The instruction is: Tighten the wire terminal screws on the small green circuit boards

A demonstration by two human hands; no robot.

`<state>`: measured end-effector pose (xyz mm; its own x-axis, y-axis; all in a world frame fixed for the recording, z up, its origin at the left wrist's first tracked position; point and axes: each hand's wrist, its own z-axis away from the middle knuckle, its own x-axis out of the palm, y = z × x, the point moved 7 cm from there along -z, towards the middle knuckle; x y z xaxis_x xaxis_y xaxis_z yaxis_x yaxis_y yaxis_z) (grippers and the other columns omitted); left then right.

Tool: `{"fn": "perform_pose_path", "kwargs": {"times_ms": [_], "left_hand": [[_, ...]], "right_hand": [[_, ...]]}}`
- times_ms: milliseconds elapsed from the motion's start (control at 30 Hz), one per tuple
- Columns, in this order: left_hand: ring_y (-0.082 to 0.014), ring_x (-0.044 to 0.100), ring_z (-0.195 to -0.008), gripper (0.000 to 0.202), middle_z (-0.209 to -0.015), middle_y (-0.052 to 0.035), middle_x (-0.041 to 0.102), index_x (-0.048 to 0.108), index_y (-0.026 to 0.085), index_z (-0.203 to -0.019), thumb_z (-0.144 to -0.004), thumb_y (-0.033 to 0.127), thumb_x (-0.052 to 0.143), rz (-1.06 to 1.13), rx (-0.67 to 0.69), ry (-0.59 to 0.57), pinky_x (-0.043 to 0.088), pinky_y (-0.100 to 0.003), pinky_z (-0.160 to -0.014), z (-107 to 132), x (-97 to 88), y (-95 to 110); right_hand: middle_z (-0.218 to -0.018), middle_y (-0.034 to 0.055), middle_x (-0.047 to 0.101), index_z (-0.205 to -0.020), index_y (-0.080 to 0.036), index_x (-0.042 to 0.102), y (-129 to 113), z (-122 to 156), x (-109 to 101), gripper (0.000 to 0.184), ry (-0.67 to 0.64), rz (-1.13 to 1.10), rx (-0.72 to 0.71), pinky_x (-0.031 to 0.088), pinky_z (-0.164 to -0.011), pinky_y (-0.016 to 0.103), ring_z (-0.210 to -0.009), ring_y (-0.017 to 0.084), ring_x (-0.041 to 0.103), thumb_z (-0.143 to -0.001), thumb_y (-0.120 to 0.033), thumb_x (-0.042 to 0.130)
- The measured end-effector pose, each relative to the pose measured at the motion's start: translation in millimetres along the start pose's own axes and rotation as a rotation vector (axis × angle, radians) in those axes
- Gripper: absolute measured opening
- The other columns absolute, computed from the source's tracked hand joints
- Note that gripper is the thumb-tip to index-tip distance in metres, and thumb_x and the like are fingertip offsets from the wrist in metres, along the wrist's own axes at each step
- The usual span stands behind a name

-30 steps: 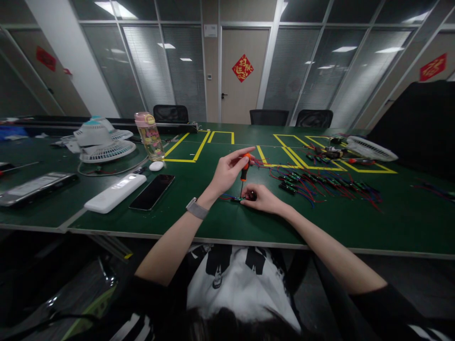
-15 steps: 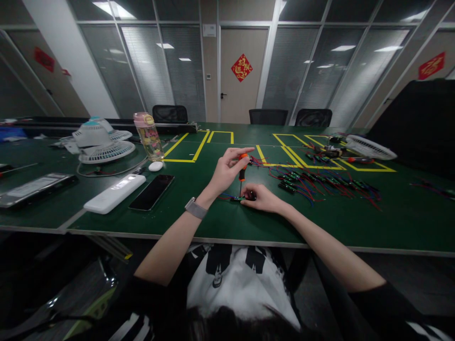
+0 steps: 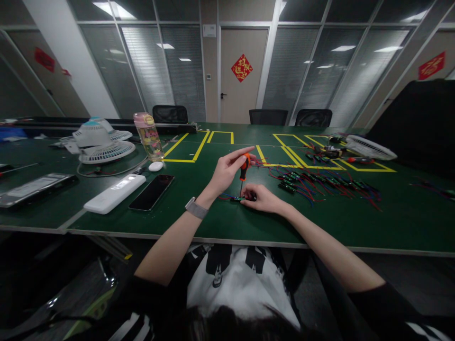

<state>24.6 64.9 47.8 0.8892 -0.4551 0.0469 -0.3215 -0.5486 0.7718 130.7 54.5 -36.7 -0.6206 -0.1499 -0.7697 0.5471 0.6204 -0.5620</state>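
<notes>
My left hand [image 3: 229, 168] grips the orange and black handle of a screwdriver [image 3: 243, 171] between thumb and fingers, its index finger stretched out over the top. The thin shaft points down to a small green circuit board [image 3: 236, 199] lying on the green table [image 3: 213, 222]. My right hand [image 3: 261, 198] is closed on the right end of this board, thumb and fingers pinched beside the shaft. Red and blue wires leave the board on its left side. Where exactly the screwdriver tip meets the board is too small to tell.
Several wired circuit boards [image 3: 320, 180] lie to the right. On the left are a phone [image 3: 152, 192], a white power bank [image 3: 114, 194], a white round case [image 3: 155, 166], a drink bottle [image 3: 149, 137] and white fan parts [image 3: 103, 144]. Yellow tape [image 3: 201, 146] marks the table.
The screwdriver handle has turned and leans slightly more to the right, and the fingers of my left hand have shifted around it. My right hand and the board stay in place.
</notes>
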Motion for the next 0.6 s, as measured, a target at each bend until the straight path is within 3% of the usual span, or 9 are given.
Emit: {"fn": "perform_pose_path", "kwargs": {"times_ms": [100,167,267,367,467,533,600], "left_hand": [[-0.0122,0.065,-0.078,0.027,-0.096,-0.0051,0.072,0.07,0.019,-0.107,-0.082,0.029,0.067,-0.121,0.028,0.089,0.052,-0.027,-0.077,0.4,-6.3,2.2],[-0.0133,0.065,-0.084,0.025,-0.102,-0.0061,0.071,0.071,0.019,-0.104,-0.082,0.03,0.067,-0.188,0.047,0.12,0.051,-0.027,-0.079,0.4,-8.9,3.3],[-0.0172,0.065,-0.101,0.028,-0.113,-0.0077,0.069,0.068,0.021,-0.113,-0.09,0.031,0.057,-0.121,0.046,0.062,0.051,-0.031,-0.088,-0.3,-5.4,1.5],[-0.0163,0.067,-0.094,0.03,-0.106,-0.007,0.071,0.066,0.021,-0.116,-0.089,0.03,0.058,-0.09,0.03,0.037,0.052,-0.032,-0.086,0.2,-2.9,0.6],[-0.0139,0.065,-0.086,0.027,-0.102,-0.006,0.069,0.07,0.02,-0.106,-0.08,0.028,0.069,-0.235,0.072,0.129,0.052,-0.027,-0.078,1.6,-8.6,5.5],[-0.0146,0.064,-0.091,0.025,-0.107,-0.0069,0.067,0.071,0.021,-0.105,-0.081,0.028,0.068,-0.273,0.091,0.143,0.051,-0.026,-0.077,1.7,-10.0,7.5],[-0.0157,0.064,-0.096,0.027,-0.111,-0.0076,0.066,0.069,0.022,-0.112,-0.088,0.029,0.059,-0.216,0.074,0.081,0.051,-0.028,-0.08,0.6,-6.8,5.6]], "right_hand": [[-0.067,-0.0017,0.053,-0.082,-0.015,0.06,0.3,0.0,1.0,0.01,-0.008,-0.003,0.012,0.038,-0.057,0.023,-0.059,0.011,0.048,-0.075,-0.019,0.064],[-0.066,-0.0019,0.053,-0.083,-0.015,0.06,0.5,-0.2,1.5,0.01,-0.009,-0.003,0.015,0.038,-0.057,0.023,-0.059,0.011,0.048,-0.075,-0.019,0.064],[-0.066,-0.0021,0.053,-0.083,-0.015,0.06,0.7,-0.6,2.0,0.01,-0.001,-0.007,0.007,0.038,-0.056,0.022,-0.059,0.011,0.047,-0.075,-0.02,0.064],[-0.066,-0.0021,0.054,-0.082,-0.015,0.06,1.8,-0.8,2.0,0.009,0.01,-0.004,0.006,0.038,-0.056,0.022,-0.059,0.011,0.048,-0.075,-0.019,0.064],[-0.066,-0.0018,0.054,-0.082,-0.015,0.06,2.8,-0.8,2.5,0.009,0.008,-0.002,0.008,0.038,-0.056,0.023,-0.059,0.011,0.048,-0.075,-0.019,0.064],[-0.066,-0.0019,0.054,-0.082,-0.015,0.06,2.8,-0.7,2.7,0.009,0.007,-0.004,0.005,0.038,-0.056,0.022,-0.059,0.011,0.048,-0.076,-0.019,0.064],[-0.066,-0.002,0.054,-0.083,-0.015,0.06,2.6,-0.6,2.5,0.009,0.011,-0.005,0.004,0.038,-0.056,0.022,-0.059,0.011,0.048,-0.076,-0.019,0.064]]}}
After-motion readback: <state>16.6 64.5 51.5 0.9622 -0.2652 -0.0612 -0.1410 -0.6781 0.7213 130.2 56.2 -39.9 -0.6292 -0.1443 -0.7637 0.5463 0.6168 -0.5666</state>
